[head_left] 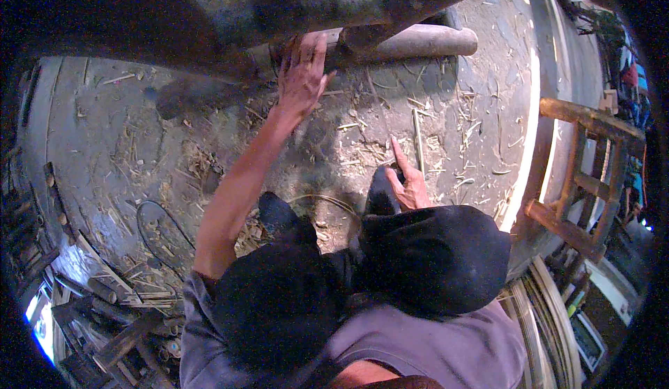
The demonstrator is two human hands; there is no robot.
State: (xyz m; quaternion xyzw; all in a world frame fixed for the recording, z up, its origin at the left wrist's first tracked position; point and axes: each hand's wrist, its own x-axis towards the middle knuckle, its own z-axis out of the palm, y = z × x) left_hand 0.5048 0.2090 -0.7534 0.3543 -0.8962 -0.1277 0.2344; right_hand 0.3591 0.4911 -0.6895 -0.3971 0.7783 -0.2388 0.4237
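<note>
We cannot see our right forearm behind the rounded, black-clothed knee (446,257); the thin, greyish strip (378,107) at our bare right hand (411,185) is too blurred to identify.

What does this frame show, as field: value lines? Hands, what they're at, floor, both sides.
left hand: stretched forward, fingers extended at the pole; exact contact unclear
right hand: by the right knee, gripping the near end of a thin long piece, index finger pointing along it; blade or strip, cannot tell
front: pale rounded pole below darker poles
floor: gray, strewn with pale shavings and slivers
left side: thin dark loop
right side: brown pole-built frame
</note>
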